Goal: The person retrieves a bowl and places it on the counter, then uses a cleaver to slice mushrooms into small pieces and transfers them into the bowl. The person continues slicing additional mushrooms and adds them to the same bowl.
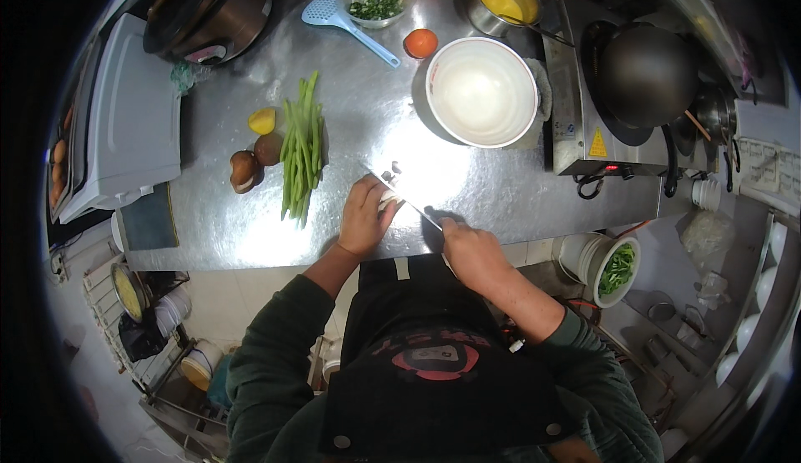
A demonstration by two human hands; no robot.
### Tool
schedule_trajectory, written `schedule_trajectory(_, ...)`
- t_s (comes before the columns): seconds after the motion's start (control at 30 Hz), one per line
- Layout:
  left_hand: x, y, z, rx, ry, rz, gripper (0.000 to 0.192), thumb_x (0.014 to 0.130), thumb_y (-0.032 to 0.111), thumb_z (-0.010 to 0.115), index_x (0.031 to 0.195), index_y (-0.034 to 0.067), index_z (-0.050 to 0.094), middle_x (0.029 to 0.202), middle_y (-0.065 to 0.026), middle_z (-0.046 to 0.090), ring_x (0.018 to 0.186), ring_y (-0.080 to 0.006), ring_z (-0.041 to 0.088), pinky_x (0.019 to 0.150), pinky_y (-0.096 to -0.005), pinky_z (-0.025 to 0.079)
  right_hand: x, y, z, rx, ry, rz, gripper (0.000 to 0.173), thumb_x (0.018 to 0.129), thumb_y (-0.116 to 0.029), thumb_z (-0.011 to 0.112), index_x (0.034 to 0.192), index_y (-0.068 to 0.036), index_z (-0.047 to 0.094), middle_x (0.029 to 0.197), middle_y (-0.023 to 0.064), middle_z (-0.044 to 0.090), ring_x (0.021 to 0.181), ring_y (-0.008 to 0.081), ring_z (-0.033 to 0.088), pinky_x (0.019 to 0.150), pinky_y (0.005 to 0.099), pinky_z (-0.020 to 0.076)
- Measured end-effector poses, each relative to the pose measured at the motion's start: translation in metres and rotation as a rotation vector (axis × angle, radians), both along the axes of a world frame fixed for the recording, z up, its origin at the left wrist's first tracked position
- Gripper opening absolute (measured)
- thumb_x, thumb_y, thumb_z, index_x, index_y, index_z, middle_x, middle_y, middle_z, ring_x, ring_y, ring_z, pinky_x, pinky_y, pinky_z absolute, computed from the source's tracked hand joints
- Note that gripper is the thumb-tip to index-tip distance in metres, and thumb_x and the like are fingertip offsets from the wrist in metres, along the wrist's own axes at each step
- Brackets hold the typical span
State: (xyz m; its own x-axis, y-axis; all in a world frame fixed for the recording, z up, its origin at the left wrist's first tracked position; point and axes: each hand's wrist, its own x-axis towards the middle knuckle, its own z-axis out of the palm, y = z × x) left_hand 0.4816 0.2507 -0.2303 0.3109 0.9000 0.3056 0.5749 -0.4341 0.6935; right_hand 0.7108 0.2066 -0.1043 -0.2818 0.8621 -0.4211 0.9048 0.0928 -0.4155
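My right hand (474,251) grips the handle of a kitchen knife (413,203) near the steel counter's front edge. The blade points up and left, past the fingertips of my left hand (368,214). Under those fingers is a small pale piece of food (389,197), mostly hidden; what it is I cannot tell. Small dark pieces (395,167) lie just beyond the blade. To the left are a bunch of green beans (302,150), two brown roundish items (244,171) and a yellow piece (262,121). A large white bowl (482,92) stands at the upper right.
At the back are a blue slotted spoon (350,28), a bowl of chopped greens (376,6), a tomato (420,44) and a steel pot of yellow liquid (505,3). A wok (649,75) sits at right; a rice cooker (209,19) and white appliance (134,112) stand left.
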Motion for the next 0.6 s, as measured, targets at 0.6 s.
schedule_trajectory(0.6, -0.003, -0.008, -0.005, -0.092, -0.036, 0.037, 0.049, 0.079, 0.005, 0.079, 0.125, 0.000, 0.061, 0.123, -0.0233, 0.055, 0.111, -0.0416, 0.057, 0.096, -0.0459, 0.049, -0.007, -0.012, 0.011, 0.028, -0.014, 0.027, 0.028, 0.094, -0.006, 0.053, 0.119, 0.004, 0.060, 0.089, 0.0201, 0.071, 0.077, 0.0380, 0.073, 0.068, 0.0471, 0.0595)
